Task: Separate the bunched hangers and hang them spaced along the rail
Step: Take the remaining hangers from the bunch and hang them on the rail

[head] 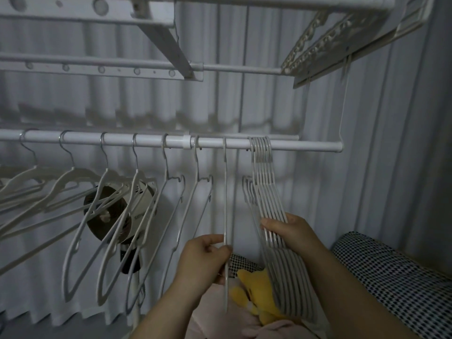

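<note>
You stood facing a white rail (305, 145) that ran across the view at about chest height. Your right hand (291, 231) was wrapped around the bunched hangers (267, 194), fingers curled over the front of the stack and thumb behind it, gripping them partway down their sloping arms. Their hooks sat pressed together on the rail near its right end, above and a little left of that hand, and their lower ends swept down past your wrist.

Your left hand (203, 258) pinched a single hanger (225, 192) between thumb and fingertips, low on its frame. That hanger hung edge-on from the rail, just left of the bunch and apart from it, its hook directly above your left hand.

Further left, six more spaced hangers (198, 165) hung along the rail with gaps between their hooks. A round fan (115, 211) stood behind them. Below your hands lay a yellow plush toy (254, 287), and a black-and-white checked cushion (391, 277) lay to your right. A pale curtain (379, 167) filled the background.
</note>
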Motion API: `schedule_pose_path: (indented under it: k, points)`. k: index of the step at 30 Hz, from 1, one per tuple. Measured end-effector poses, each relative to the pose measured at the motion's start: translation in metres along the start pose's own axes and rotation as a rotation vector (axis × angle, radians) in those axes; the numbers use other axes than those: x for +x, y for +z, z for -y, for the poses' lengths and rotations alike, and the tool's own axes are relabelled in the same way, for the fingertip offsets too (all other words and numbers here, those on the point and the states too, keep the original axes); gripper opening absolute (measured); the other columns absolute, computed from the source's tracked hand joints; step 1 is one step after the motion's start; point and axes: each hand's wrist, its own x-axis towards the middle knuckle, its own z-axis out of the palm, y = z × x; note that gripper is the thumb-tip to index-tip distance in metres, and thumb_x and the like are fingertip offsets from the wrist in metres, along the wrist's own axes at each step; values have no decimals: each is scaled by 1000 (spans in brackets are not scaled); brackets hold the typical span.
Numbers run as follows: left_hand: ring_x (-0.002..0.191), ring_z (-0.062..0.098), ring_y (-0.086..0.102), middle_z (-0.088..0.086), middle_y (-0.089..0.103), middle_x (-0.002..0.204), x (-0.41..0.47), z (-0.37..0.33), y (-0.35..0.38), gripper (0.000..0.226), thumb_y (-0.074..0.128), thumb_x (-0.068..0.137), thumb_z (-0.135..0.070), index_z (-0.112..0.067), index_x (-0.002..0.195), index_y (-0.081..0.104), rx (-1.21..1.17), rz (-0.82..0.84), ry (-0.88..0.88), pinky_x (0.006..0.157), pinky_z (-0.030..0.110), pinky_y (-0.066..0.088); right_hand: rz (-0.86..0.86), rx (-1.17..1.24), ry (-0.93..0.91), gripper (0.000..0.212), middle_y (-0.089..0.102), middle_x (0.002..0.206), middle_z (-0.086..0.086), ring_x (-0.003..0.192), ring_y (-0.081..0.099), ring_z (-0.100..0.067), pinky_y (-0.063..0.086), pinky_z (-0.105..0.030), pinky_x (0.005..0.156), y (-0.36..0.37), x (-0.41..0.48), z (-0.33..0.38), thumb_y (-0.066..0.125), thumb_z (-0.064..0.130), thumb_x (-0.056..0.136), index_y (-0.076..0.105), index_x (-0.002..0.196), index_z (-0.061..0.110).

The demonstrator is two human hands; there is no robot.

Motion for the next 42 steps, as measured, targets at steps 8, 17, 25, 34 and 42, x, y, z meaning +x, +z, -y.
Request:
schedule_pose_path:
  k: [8,17,25,34,42]
  points:
    - [52,18,57,16,56,72,3,1,3,17,56,86,-6,-19,97,54,16,28,-21,35,15,43,-45,24,8,6,63,67,-1,51,61,-4,43,-6,41,-18,-2,-3,61,9,85,60,79,10]
    - [35,6,54,4,58,50,3,0,11,29,57,83,-1,-19,106,56,26,75,-7,36,16,45,-40,121,30,13,64,56,0,40,61,-2,47,-12,40,-24,-1,-5,60,5,84,58,72,9]
    - [43,14,53,12,58,58,5,6,8,32,55,83,1,-13,111,58,112,37,67,35,15,41,-7,147,49,12,61,69,-7,41,61,-3,48,-12,41,-20,0,-6,61,5,84,58,73,9]
    - [32,4,50,-3,57,36,5,12,-15,32,56,82,-3,-10,113,61,261,-86,151,39,12,42,4,126,50,10,60,70,-8,40,61,-2,48,-12,41,-12,2,-6,60,5,84,58,75,9]
    - [36,8,55,-5,59,37,3,12,-26,35,55,83,-1,-7,117,58,264,-109,128,36,15,41,23,174,56,7,62,69,-7,43,62,-5,52,-17,46,-2,4,-7,61,4,83,60,78,8]
